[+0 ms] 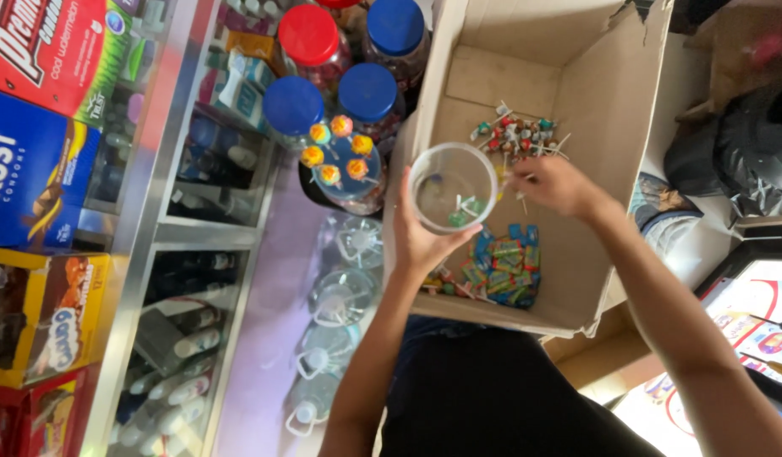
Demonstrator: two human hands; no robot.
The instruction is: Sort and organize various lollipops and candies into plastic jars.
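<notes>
Clear plastic jar gripped in the left hand; right hand pinches a lollipop stick at its rim.

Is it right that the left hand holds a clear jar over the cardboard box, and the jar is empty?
Not quite. In the head view the left hand holds the clear jar over the cardboard box, but the jar is not empty: a few lollipops lie at its bottom.

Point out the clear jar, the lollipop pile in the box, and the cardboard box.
clear jar [453, 188], head view, on its see-through wall near the rim.
lollipop pile [516, 135], head view, on the middle of the heap.
cardboard box [607, 93], head view, on the bare right inner wall.
</notes>
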